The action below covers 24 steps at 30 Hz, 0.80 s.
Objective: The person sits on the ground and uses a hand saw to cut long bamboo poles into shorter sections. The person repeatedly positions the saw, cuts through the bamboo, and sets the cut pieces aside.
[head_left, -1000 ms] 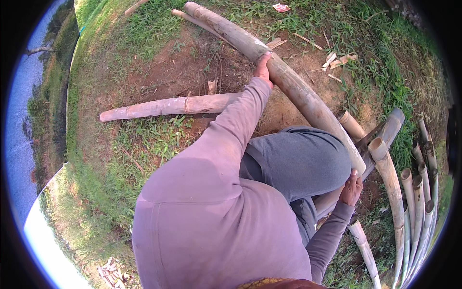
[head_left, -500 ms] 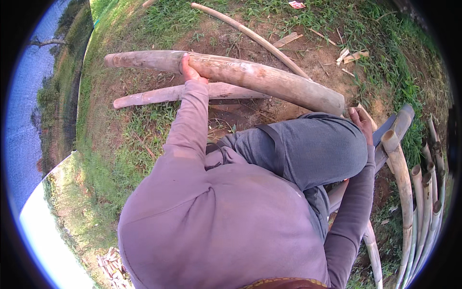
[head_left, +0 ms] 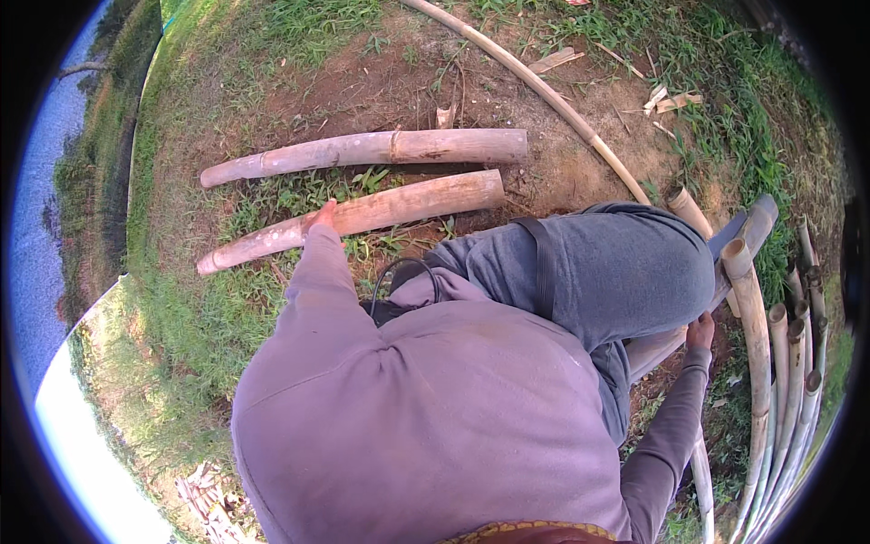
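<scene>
Well, the nearer bamboo pole (head_left: 412,202) touches the left hand (head_left: 323,217) (right hand (head_left: 700,332) apart).

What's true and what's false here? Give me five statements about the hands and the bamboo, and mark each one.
1. The left hand touches the near thick pole. True.
2. The right hand is beside the bent knee. True.
3. Both hands are on the near thick pole. False: only the left one is.
4. The far thick pole lies on the ground, apart from the thin pole. True.
5. The thin pole lies between the two thick poles. False: in the picture it runs above and to the right of both.
</scene>
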Each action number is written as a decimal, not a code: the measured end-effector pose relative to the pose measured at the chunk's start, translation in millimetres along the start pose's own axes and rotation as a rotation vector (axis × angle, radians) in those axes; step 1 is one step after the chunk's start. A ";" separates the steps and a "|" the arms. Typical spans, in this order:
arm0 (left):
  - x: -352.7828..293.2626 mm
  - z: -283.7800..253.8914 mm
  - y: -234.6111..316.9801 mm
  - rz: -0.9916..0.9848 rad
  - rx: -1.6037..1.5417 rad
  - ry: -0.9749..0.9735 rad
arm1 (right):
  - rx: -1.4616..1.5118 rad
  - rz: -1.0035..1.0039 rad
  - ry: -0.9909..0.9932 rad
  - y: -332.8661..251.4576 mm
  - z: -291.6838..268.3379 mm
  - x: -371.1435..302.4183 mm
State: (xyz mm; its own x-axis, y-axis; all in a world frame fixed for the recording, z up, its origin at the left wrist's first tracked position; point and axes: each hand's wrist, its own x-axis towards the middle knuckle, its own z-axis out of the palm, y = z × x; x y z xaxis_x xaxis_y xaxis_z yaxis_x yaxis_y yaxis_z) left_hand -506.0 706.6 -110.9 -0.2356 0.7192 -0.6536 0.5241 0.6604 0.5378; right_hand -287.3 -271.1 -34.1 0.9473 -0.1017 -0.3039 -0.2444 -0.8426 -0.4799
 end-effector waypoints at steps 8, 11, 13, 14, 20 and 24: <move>-50.7 98.7 -33.4 -0.047 -0.176 -0.265 | 0.061 0.067 0.093 -26.5 53.8 -87.6; -22.7 119.2 -43.1 -0.065 0.042 -0.140 | 0.059 0.148 0.106 -42.3 67.4 -116.5; 26.6 108.9 -33.3 -0.019 0.049 -0.100 | 0.051 0.148 0.136 -61.2 78.3 -121.1; 46.5 98.2 -24.5 0.007 0.052 -0.071 | 0.071 0.155 0.134 -66.8 86.7 -122.1; -5.4 161.0 -35.4 0.004 0.434 0.384 | -0.106 0.308 0.279 -62.5 102.8 -144.7; 20.9 142.7 -23.4 0.288 0.453 0.006 | -0.002 0.312 0.364 -95.9 126.4 -130.9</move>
State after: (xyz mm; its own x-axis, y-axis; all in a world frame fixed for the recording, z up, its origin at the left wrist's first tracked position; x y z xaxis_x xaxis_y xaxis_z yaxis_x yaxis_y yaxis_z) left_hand -406.4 675.4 -213.2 -0.0335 0.8597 -0.5097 0.8684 0.2775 0.4109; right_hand -414.1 -110.1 -52.3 0.8401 -0.5278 -0.1250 -0.5282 -0.7436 -0.4100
